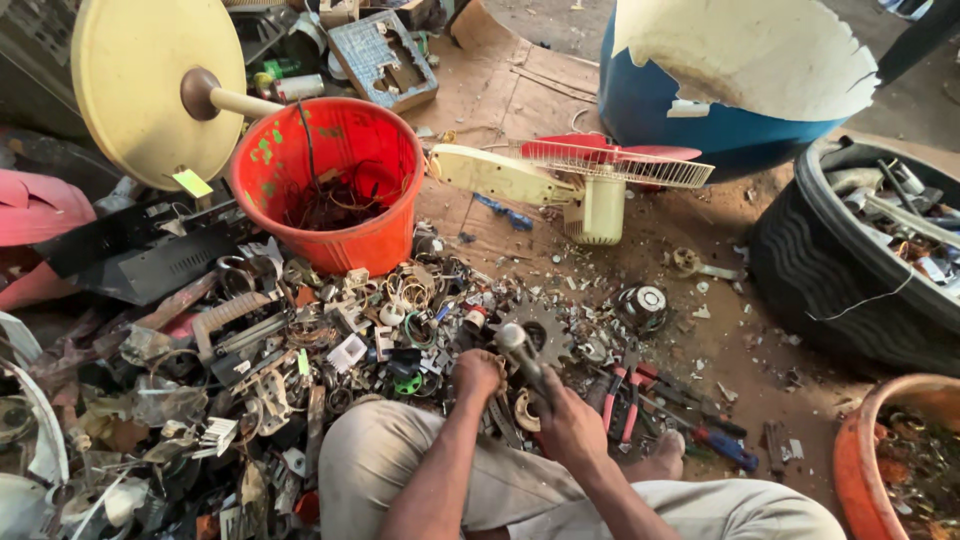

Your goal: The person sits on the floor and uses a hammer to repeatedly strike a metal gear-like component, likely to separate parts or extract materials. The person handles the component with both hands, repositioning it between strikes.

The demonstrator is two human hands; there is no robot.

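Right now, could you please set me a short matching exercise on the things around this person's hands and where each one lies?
Things:
1. orange bucket
2. hammer
3. red-handled pliers
4. black tyre

Places:
A. gripped in the right hand
B. far right, filled with metal scrap
C. behind the scrap pile, holding wires
D. on the ground, right of the hands

Pairs: 1-C, 2-A, 3-D, 4-B

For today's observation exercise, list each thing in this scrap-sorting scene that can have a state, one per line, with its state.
Red bucket: upright, open, holding tangled wires.
Fan: lying on its side, grille partly off.
Blue barrel: rim broken and jagged.
Tyre: lying flat, filled with metal scrap.
Orange pot: upright, holding scrap.
Hammer: raised, gripped by right hand.
Left hand: closed, resting on the scrap pile.
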